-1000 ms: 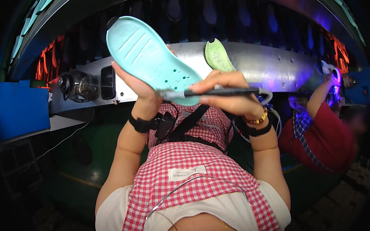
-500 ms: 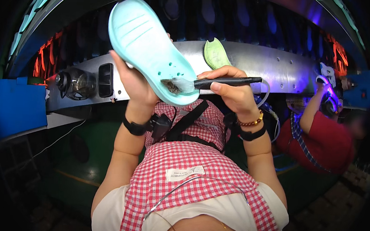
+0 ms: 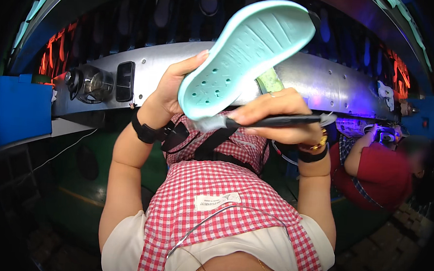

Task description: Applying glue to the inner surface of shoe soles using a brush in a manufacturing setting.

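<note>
Currently mid-trim, by the look of it: left hand (image 3: pixel 172 90) is clamped on the heel end of a pale teal foam shoe (image 3: pixel 244 55), fingers wrapped behind it, thumb side toward the camera, sole facing up and toe raised high toward the top of the frame. Shoe is held in the air in front of the chest, above the red checked apron (image 3: pixel 222 210), not resting on anything. Right hand (image 3: pixel 277 122) is closed around a dark pen-like tool (image 3: pixel 277 122) held nearly level, its tip touching the lower heel edge of the shoe where a thin grey flap of material hangs. Judgement: the step in hand is cleaning or cutting excess off the rim near the heel. Next move would need the left hand to keep the shoe steady and turn it bit by bit so the tool tip can follow the edge; risk is the tip slipping off the soft rim toward the left thumb. Behind the hands: a curved metal machine panel (image 3: pixel 330 78) with a black switch (image 3: pixel 125 81) and a round knob (image 3: pixel 88 83), a green piece just beside the shoe. Blue box (image 3: pixel 17 106) at left. Another person in a red top (image 3: pixel 373 175) sits at right, well apart.
</note>
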Demonstrator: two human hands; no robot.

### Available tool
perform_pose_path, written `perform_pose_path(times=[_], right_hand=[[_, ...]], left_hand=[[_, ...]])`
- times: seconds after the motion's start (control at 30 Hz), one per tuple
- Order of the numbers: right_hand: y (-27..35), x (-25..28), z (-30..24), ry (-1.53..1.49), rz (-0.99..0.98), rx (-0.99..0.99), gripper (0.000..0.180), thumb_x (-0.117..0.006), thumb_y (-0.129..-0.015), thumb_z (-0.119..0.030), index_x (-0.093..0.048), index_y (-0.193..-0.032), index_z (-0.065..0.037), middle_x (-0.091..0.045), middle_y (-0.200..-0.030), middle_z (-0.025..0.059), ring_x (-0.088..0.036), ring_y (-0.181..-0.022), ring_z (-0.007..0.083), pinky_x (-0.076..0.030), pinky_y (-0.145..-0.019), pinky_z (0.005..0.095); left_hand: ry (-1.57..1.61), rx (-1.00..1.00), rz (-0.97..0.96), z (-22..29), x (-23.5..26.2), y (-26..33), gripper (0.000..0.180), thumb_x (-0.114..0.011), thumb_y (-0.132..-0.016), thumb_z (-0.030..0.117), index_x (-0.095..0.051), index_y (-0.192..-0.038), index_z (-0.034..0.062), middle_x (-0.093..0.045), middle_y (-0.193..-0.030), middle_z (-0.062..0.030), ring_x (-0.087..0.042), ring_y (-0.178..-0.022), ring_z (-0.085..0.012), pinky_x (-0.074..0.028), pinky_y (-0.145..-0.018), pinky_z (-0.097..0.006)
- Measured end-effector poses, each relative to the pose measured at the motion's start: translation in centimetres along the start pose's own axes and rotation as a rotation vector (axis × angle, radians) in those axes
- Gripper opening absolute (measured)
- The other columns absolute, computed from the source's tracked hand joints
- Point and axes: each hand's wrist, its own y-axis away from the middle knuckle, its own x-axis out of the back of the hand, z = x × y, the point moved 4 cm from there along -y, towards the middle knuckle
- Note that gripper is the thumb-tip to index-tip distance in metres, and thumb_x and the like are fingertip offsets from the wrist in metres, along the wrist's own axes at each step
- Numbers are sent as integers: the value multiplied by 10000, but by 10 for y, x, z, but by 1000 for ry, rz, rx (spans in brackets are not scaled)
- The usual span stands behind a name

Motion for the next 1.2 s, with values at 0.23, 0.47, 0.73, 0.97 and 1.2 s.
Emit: perform_pose_path(times=[0.23, 0.47, 0.73, 0.97, 1.2], right_hand=[[-9, 11, -17, -16, -243, 68, 159, -646, -679, 7, -635, -837, 19, -627, -887, 177, -619, -848, 271, -491, -743, 315], [2, 25, -13, 81, -101, 32, 176, -653, -665, 8, -640, -841, 11, -627, -898, 175, -627, -826, 258, -494, -724, 300], [20, 19, 2, 136, 61, 5, 224, -671, -627, 64, -637, -834, -13, -633, -892, 154, -630, -810, 231, -501, -732, 287], [28, 21, -30, 88, 251, 196, 244, -713, -596, -8, -649, -829, -42, -648, -857, 110, -567, -672, 178, -445, -645, 278], [6, 11, 34, -74, 559, -225, 175, -671, -693, -47, -639, -858, 2, -624, -755, 71, -570, -681, 92, -446, -580, 212]], left_hand=[[-598, 193, 229, 6, -8, 6, 451, -507, -810, 244, -457, -1159, -38, -556, -1033, -156, -580, -854, -189, -483, -708, -300], [-716, 93, 320, 16, -25, 26, 494, -519, -778, 323, -501, -1124, -30, -585, -982, -158, -591, -822, -202, -479, -687, -284], [-605, -109, 429, 30, -9, 54, 464, -554, -729, 311, -556, -1049, -25, -587, -964, -129, -560, -887, -181, -460, -677, -230], [-349, -304, 143, 26, 8, 26, 612, -387, -846, 451, -273, -1309, 67, -410, -1240, -166, -426, -1131, -281, -341, -958, -430], [60, -290, 35, -19, 16, -15, 878, -89, -739, 736, -341, -1243, 63, -471, -1135, -213, -495, -1033, -348, -411, -870, -478]])
